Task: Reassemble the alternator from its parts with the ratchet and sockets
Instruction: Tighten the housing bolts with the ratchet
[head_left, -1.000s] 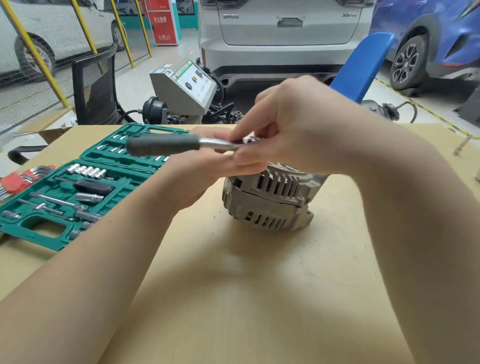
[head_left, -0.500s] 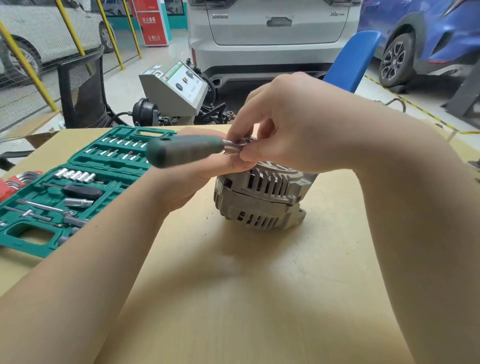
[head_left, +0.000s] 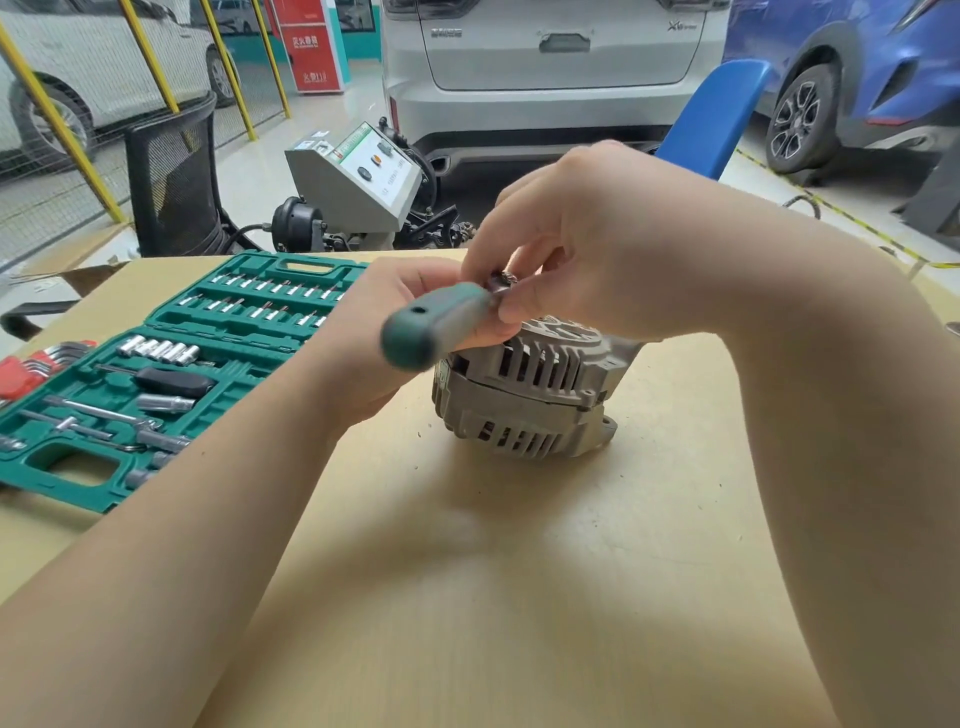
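Observation:
The grey ribbed alternator (head_left: 524, 400) stands on the tan table (head_left: 519, 571), its two housing halves stacked. Above its top I hold the ratchet (head_left: 431, 327), whose dark green handle points toward me and to the left. My left hand (head_left: 384, 332) lies under the handle and grips it. My right hand (head_left: 597, 239) curls over the ratchet's metal head, fingertips pinched on it just above the alternator. The socket and the alternator's top centre are hidden by my fingers.
An open green socket case (head_left: 156, 379) with sockets, bits and extensions lies at the left. Red hex keys (head_left: 31, 369) sit at the far left edge. Beyond the table are a black mesh chair (head_left: 171, 182), a grey test machine (head_left: 358, 182), a blue chair (head_left: 711, 114) and parked cars.
The ratchet handle has swung from pointing left to pointing toward me and left. Both hands stay on the tool above the alternator.

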